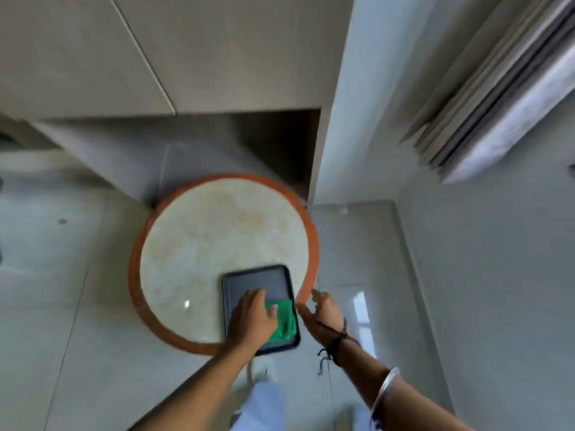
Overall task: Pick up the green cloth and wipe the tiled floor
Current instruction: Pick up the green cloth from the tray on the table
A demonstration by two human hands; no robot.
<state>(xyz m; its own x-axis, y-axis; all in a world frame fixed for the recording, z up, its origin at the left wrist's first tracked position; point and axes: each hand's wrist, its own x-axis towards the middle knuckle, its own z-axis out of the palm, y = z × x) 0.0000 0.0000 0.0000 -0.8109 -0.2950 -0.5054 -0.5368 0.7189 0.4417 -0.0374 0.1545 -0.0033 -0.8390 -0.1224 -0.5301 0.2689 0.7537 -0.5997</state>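
Note:
A green cloth (pixel 284 320) lies in the near right part of a dark rectangular tray (pixel 258 279). The tray rests on a round table with a pale marbled top and an orange rim (pixel 199 244). My left hand (pixel 253 318) lies flat over the tray, fingers spread, covering the cloth's left part; whether it grips the cloth cannot be told. My right hand (pixel 320 312) hovers open just right of the tray, past the table's rim, holding nothing. The pale tiled floor (pixel 62 306) surrounds the table.
Beige cabinet fronts (pixel 124 57) rise behind the table, with a dark recess (pixel 280 141) under them. A white wall (pixel 357 104) and a window frame (pixel 497 104) stand at the right. My leg and shoe (pixel 261 384) are below the table's near edge.

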